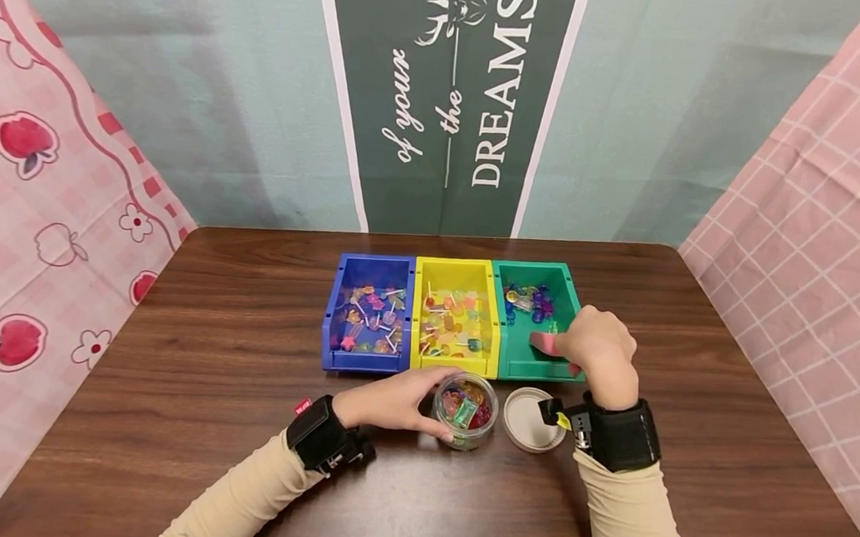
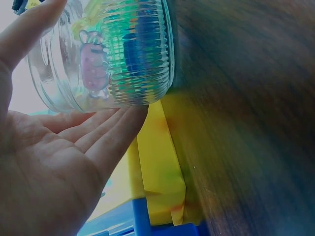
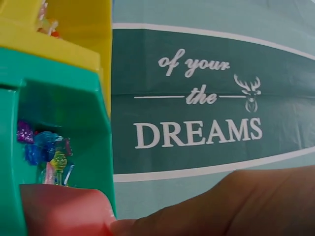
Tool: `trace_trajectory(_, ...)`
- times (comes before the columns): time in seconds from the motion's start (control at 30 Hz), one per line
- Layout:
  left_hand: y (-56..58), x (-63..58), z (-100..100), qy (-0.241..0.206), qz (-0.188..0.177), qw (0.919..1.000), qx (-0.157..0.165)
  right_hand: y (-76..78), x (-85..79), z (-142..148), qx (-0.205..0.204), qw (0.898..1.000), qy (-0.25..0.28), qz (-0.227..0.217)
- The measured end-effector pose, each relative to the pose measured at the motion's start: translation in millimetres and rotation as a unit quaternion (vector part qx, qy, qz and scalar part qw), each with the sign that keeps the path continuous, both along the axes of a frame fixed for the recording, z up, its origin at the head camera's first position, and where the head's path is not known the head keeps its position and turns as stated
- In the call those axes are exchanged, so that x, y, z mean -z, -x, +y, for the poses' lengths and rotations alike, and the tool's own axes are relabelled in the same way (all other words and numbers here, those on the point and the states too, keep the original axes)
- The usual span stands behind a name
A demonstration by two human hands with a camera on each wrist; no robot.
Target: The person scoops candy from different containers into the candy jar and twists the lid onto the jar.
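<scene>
My left hand (image 1: 402,400) holds a clear jar (image 1: 465,446) upright on the table, thumb on one side and fingers on the other. Colourful translucent charms (image 1: 465,408) fill the jar, a green rectangular one on top; a pink animal-shaped charm (image 2: 93,66) shows through its wall. Over the front of the green bin (image 1: 531,369), my right hand (image 1: 598,347) pinches a smooth pink piece (image 3: 64,209) with a rounded edge; its full shape is hidden. Behind that piece lie blue, purple and yellow charms (image 3: 47,147). Beside the jar is a round whitish lid (image 1: 527,425).
Left of the green bin, touching in a row, stand a yellow bin (image 1: 453,366) and a blue bin (image 1: 363,362), both holding small charms. Brown wooden tabletop (image 1: 246,322) surrounds them. A printed curtain (image 1: 619,132) hangs behind the table, with pink cloths on both sides.
</scene>
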State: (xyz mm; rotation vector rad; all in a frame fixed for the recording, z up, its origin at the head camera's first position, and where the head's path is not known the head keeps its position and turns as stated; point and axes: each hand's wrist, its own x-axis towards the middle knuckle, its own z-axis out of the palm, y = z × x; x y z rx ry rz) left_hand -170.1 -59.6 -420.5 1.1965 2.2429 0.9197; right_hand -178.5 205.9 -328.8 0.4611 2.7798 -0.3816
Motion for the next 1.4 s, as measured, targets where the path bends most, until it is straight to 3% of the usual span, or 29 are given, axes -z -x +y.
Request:
trace_trajectory(0.4, 0.6, 1.3, 0, 0.001, 0.003, 1.0, 0.003, 7.2, 15.9, 3, 0.004, 1.0, 0.016, 0.019)
trace_trajectory(0.77, -0.5, 0.5, -1, 0.002, -0.017, 0.9999, -0.003, 11.0, 28.0, 6, 0.011, 0.998, 0.04, 0.047)
trace_trajectory(1.23, -1.3, -2.1, 0, 0.01, -0.016, 0.9998, -0.006, 12.9, 41.4, 0, 0.021, 0.998, 0.041, 0.051)
trace_trajectory(1.4, -1.3, -2.6, 0, 0.01, -0.015, 0.9998, -0.007, 13.3, 43.1, 0, 0.026, 0.997, 0.027, 0.072)
